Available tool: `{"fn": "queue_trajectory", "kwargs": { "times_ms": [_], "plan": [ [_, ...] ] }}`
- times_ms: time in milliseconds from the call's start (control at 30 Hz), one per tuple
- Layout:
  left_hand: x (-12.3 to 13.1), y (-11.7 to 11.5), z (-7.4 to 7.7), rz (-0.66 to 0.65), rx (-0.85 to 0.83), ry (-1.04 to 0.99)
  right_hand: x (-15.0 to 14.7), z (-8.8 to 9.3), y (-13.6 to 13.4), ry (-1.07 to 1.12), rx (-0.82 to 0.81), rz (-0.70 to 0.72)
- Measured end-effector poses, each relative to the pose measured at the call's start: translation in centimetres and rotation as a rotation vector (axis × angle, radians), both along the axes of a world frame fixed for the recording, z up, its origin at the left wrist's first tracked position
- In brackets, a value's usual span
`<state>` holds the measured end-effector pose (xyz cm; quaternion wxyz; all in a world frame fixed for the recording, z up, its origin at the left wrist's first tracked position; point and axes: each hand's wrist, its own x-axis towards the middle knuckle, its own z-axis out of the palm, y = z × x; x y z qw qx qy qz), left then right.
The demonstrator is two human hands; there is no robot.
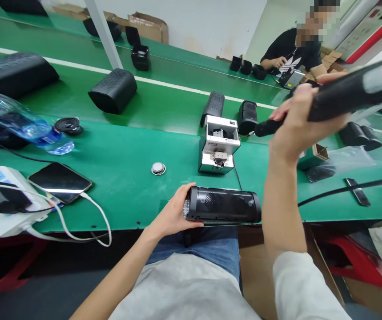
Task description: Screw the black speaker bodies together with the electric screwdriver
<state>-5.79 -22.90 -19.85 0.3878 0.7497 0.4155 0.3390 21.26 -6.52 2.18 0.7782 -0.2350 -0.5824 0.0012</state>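
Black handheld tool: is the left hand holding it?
No, the right hand holds the black handheld tool, while the left hand grips a glossy black casing.

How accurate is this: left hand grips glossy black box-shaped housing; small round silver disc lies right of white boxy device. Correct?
One slip: in the head view, the small round silver disc lies left of the white boxy device, on the green tabletop. The left hand does grip the glossy black box-shaped housing.

Blurred black tool (349, 97), cut-off bottle (24, 122)
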Motion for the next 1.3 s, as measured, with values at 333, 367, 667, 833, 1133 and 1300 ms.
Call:
{"fn": "queue_trajectory", "kwargs": {
  "times_ms": [333,367,667,833,1133,1300],
  "plan": [
    [0.0,0.1,0.1,-0.004,0.002,0.0,-5.4,-0.2,-2.2,0.041,-0.137,0.168],
    [0.0,0.1,0.1,-0.002,0.002,0.0,-5.7,-0.8,-1.7,0.027,-0.175,0.159],
    [0.1,0.0,0.2,0.002,-0.011,0.003,-5.1,-2.9,0.7,0.062,-0.339,0.143],
    [0.1,0.0,0.1,-0.002,-0.005,-0.007,-5.1,-2.4,-0.5,0.054,-0.343,0.19],
    [0.1,0.1,0.2,-0.007,0.012,-0.004,-2.1,1.1,-7.3,0.116,-0.357,0.252],
    [0.0,0.1,0.1,-0.009,0.008,0.024,-1.8,1.2,-9.2,0.152,-0.401,0.24]
  ]
}}
